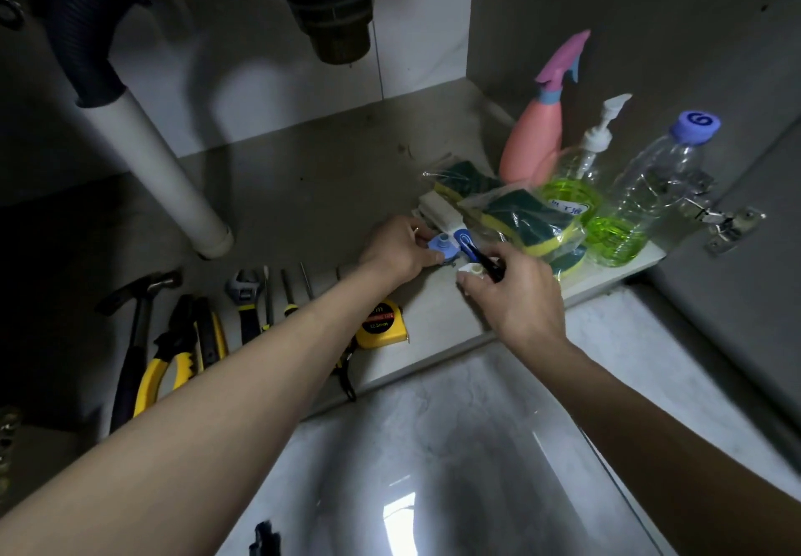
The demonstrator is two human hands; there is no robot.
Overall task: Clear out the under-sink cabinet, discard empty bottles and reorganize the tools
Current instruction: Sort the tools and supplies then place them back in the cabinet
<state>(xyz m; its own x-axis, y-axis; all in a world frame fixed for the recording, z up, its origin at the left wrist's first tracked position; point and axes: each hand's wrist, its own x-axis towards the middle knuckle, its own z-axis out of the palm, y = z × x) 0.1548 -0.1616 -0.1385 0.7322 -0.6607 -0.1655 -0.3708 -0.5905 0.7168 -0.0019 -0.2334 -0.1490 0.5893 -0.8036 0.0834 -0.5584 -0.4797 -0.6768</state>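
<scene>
Your left hand (401,248) pinches a blue suction piece (438,247) on the cabinet floor (303,191). Right hand (516,291) grips a black-handled brush (477,252), w/ sponges (529,217) just right.

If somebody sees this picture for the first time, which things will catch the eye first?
Both hands meet mid-shelf: the left hand grips a blue plastic piece, the right hand holds a small white part. At the right stand a pink spray bottle and a pump bottle of bright green liquid. Tools lie in a row at the left, including yellow-handled pliers.
</scene>
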